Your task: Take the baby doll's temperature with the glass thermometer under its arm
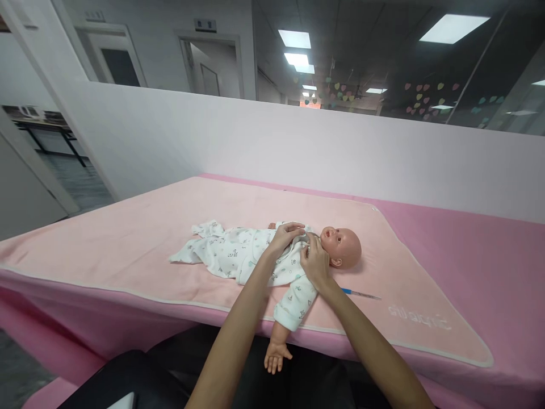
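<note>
A baby doll [344, 245] lies on its back with its head to the right, dressed in a white patterned top [292, 267] and matching trousers [232, 250]. My left hand [286, 237] is at the neckline on the doll's chest, fingers bent and closed on the top's cloth. Beside it, close to the doll's chin, my right hand [315, 262] pinches the collar edge; the fingertips are partly hidden. The doll's near arm [279, 341] hangs over the table edge. A thermometer with a blue end [361, 293] lies to the right of my right wrist.
A peach-coloured mat [140, 227] lies under the doll on a pink-covered table [468, 250]. Behind the table stands a white half-wall [276, 142] with glass above. On the far left, an opening shows another table [46, 128].
</note>
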Tool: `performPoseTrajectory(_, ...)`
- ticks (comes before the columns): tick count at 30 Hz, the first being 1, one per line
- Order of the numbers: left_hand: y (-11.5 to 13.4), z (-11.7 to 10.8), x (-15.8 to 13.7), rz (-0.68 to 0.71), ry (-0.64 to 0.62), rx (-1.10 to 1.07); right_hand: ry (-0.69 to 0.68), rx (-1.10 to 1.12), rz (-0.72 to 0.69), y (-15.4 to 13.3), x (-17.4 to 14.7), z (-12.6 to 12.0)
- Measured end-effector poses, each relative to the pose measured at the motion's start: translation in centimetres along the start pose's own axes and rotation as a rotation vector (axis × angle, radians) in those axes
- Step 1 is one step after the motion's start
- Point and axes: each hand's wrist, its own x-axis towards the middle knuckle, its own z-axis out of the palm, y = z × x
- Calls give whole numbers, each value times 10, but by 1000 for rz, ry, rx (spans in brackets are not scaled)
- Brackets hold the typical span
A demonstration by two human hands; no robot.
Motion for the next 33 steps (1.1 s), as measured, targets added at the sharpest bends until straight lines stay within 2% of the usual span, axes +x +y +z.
performPoseTrajectory(6,1,4,-3,19,-85,54,191,248,-117,8,-2,4)
performPoseTrajectory(14,5,3,-4,-15,-145,82,147,267,-34,7,-1,7)
performPoseTrajectory(20,6,-2,-5,-16,-211,203,127,327,-30,8,-2,6)
performPoseTrajectory(26,9,-8,-6,40,-386,255,149,373,-8,8,-2,5)
performPoseTrajectory(29,7,-7,-6,41,-389,228,129,368,0,6,-1,3)
performPoseTrajectory(33,3,-4,-4,-4,-323,130,125,332,69,2,1,0)
